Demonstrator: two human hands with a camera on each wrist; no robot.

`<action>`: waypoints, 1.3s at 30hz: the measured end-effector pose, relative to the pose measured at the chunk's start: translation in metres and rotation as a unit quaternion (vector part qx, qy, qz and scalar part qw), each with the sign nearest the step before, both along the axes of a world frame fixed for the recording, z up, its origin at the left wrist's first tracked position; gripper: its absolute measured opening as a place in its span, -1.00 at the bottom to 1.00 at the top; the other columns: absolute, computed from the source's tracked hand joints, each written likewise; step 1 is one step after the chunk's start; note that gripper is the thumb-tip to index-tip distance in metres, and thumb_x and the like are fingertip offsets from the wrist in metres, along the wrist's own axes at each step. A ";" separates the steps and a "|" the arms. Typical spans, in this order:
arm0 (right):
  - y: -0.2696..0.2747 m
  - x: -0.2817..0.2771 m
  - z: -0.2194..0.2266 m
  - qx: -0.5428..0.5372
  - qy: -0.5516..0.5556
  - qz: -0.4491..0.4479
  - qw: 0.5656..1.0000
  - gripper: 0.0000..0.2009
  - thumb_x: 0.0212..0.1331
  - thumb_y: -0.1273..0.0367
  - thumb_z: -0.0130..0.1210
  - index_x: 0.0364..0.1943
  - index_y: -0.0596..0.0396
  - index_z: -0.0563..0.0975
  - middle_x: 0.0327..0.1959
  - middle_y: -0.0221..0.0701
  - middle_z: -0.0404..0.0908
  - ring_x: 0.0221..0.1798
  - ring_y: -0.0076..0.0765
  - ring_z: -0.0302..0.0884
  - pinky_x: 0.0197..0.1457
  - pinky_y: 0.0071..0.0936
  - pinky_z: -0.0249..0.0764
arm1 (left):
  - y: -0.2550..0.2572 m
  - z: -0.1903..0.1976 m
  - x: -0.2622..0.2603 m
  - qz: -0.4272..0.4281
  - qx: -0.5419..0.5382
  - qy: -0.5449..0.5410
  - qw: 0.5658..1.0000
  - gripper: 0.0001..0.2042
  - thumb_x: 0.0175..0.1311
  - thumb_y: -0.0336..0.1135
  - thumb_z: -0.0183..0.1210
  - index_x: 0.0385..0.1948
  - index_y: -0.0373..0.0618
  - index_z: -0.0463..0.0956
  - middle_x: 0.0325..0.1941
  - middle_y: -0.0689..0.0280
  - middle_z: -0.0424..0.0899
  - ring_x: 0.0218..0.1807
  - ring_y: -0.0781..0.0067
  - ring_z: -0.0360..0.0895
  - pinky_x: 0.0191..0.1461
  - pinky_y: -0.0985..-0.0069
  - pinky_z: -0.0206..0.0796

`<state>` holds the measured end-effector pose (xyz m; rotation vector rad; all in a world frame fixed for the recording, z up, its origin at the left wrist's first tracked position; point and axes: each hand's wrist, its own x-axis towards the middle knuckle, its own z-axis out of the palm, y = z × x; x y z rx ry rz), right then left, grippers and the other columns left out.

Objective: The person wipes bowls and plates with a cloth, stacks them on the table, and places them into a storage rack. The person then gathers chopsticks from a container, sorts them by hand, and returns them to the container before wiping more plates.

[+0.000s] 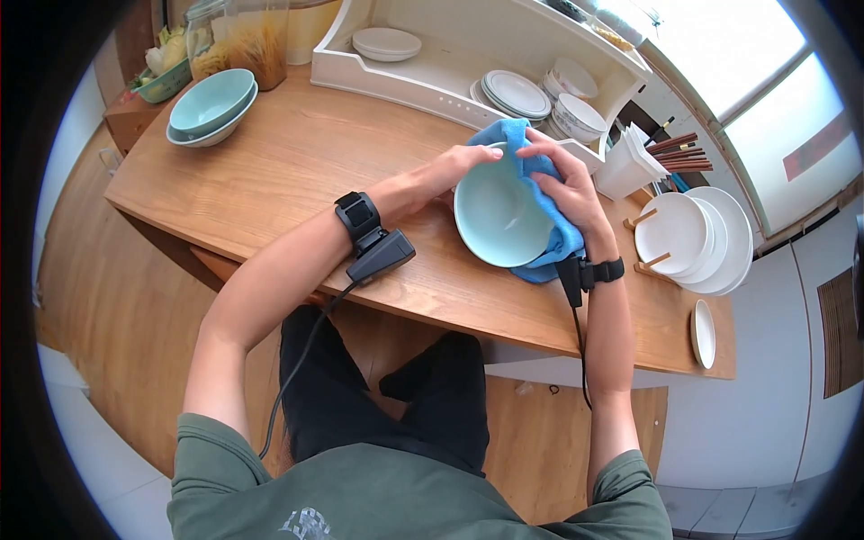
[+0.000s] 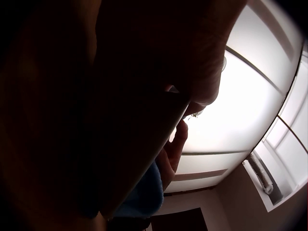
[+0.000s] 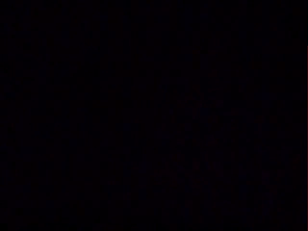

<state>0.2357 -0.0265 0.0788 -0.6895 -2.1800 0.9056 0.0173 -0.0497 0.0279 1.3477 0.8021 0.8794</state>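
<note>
A pale turquoise bowl (image 1: 498, 220) is tilted above the front of the wooden table, its inside toward the head camera. My left hand (image 1: 457, 173) grips its left rim, thumb over the edge and fingers hidden behind. A blue cloth (image 1: 565, 238) wraps the bowl's upper and right rim. Through the cloth, my right hand (image 1: 573, 187) holds the right side, thumb hidden and fingers bent over the fabric. In the left wrist view the bowl (image 2: 153, 137) is a dark silhouette beside the cloth (image 2: 144, 195). The right wrist view is black.
Two stacked bowls (image 1: 211, 106) stand at the table's back left. Behind is a white shelf (image 1: 432, 67) with plates and small bowls. To the right are a chopstick holder (image 1: 625, 165), a rack of white plates (image 1: 670, 236) and a small white dish (image 1: 703, 334) near the edge.
</note>
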 end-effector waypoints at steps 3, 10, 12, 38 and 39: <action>-0.003 -0.010 -0.007 -0.036 0.011 -0.071 0.997 -0.65 0.05 0.56 0.09 -0.01 0.20 0.46 0.20 -0.16 0.40 0.31 -0.24 0.26 0.34 -0.43 0.16 | -0.011 0.010 0.000 0.009 0.026 0.005 1.000 -0.45 0.30 0.12 -0.12 0.08 -0.19 0.36 0.02 0.18 0.50 0.02 0.43 0.45 0.02 0.48 0.32; 0.011 -0.006 -0.017 -0.046 -0.027 -0.101 0.993 -0.66 0.13 0.45 0.12 0.01 0.22 0.45 -0.21 -0.33 0.59 -0.17 -0.50 0.50 -0.05 -0.54 0.43 | 0.003 0.000 0.004 0.040 0.059 -0.008 0.997 -0.44 0.29 0.18 -0.11 0.00 -0.18 0.43 -0.11 0.23 0.57 -0.07 0.49 0.48 -0.05 0.51 0.32; 0.009 -0.008 -0.022 -0.076 0.008 -0.123 0.989 -0.67 0.15 0.44 0.12 0.02 0.22 0.45 -0.21 -0.34 0.60 -0.17 -0.50 0.51 -0.05 -0.54 0.45 | -0.004 0.009 0.000 0.047 0.021 -0.007 0.999 -0.42 0.29 0.20 -0.12 0.06 -0.16 0.39 -0.09 0.23 0.56 -0.05 0.49 0.48 -0.02 0.49 0.33; 0.029 -0.014 -0.061 -0.157 0.282 -0.175 0.930 -0.62 0.08 0.56 0.13 0.02 0.21 0.37 -0.06 -0.31 0.53 -0.05 -0.44 0.51 0.04 -0.48 0.47 | -0.003 0.012 -0.003 0.036 0.132 -0.040 0.990 -0.21 0.15 -0.31 0.10 0.40 -0.05 -0.19 0.19 0.02 0.31 0.20 0.19 0.33 0.16 0.28 0.38; 0.031 -0.012 -0.061 -0.123 0.264 -0.173 0.941 -0.61 0.07 0.55 0.14 0.03 0.20 0.37 -0.06 -0.33 0.53 -0.03 -0.45 0.49 0.07 -0.48 0.45 | -0.003 0.014 -0.005 0.024 0.121 -0.019 0.992 -0.21 0.15 -0.29 0.09 0.40 -0.03 -0.18 0.19 0.04 0.30 0.21 0.19 0.32 0.13 0.24 0.41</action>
